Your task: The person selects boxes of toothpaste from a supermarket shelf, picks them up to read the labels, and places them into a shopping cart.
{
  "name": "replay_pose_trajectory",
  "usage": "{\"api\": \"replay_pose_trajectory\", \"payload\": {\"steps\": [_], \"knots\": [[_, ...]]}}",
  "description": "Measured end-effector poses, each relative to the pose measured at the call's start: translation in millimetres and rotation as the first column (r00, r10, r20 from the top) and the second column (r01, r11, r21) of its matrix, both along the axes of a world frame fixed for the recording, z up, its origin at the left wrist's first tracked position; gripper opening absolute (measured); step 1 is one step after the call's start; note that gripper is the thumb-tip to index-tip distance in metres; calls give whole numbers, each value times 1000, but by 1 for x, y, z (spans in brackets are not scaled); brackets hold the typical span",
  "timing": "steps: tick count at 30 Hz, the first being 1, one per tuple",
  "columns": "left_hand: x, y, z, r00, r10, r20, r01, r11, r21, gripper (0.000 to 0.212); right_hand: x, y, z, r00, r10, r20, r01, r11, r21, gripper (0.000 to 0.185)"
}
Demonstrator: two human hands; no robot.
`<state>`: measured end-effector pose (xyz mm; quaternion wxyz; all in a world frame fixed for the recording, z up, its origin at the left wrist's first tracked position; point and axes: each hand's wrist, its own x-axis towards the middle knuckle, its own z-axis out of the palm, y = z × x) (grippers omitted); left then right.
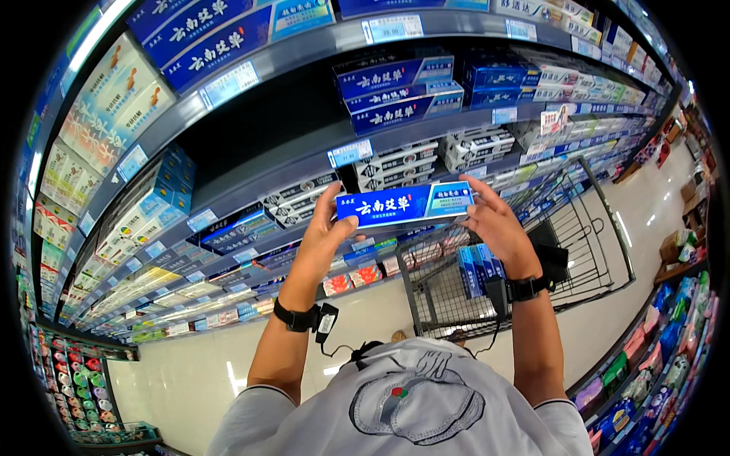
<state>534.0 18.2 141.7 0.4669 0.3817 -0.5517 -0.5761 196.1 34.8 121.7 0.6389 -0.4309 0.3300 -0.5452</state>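
A blue toothpaste box (399, 206) is held up level in front of the shelves, its printed face turned towards me. My left hand (327, 225) grips its left end, thumb on the front. At the right end, my right hand (493, 219) pinches it between thumb and fingers. Similar blue boxes (399, 94) are stacked on the shelf just beyond. Below my right hand is a wire shopping cart (439, 305), with several blue boxes (478, 271) standing in it. Both wrists wear black straps with small devices attached.
Shelves of boxed goods with price tags (393, 28) curve across the front and left. A dark gap (268, 108) lies left of the stacked blue boxes. Packaged goods (639, 365) line the right side. Pale floor tiles (188, 376) show below.
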Motion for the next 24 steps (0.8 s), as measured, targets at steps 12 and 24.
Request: {"api": "replay_pose_trajectory", "payload": {"steps": [12, 24], "knots": [[-13, -37, 69, 993, 85, 82, -57, 953, -297, 60, 7, -37, 83, 915, -272, -299, 151, 916, -372, 64], [-53, -148, 61, 758, 612, 227, -317, 649, -691, 67, 14, -146, 105, 720, -579, -382, 264, 738, -622, 55]]}}
